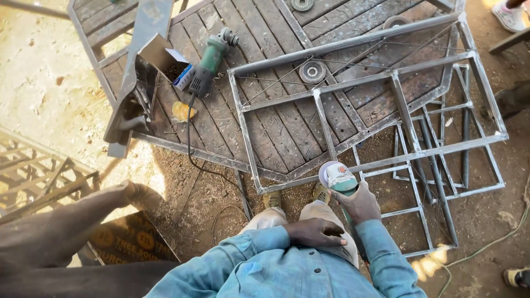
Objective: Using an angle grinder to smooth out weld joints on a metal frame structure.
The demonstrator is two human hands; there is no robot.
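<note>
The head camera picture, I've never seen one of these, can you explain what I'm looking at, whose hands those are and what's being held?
The one picture comes from a camera worn on a person's head, looking down over their blue shirt. The right hand grips a teal angle grinder, its disc against the near edge of a welded metal frame made of square bars. The left hand holds nothing and rests flat on the person's own thigh. The frame lies partly on a wooden plank platform set on dirt ground. On the platform lie a second green grinder with a black cord, an open small cardboard box, and a loose grinding disc. At the far left, another person's arm shows in a dark sleeve.
</note>
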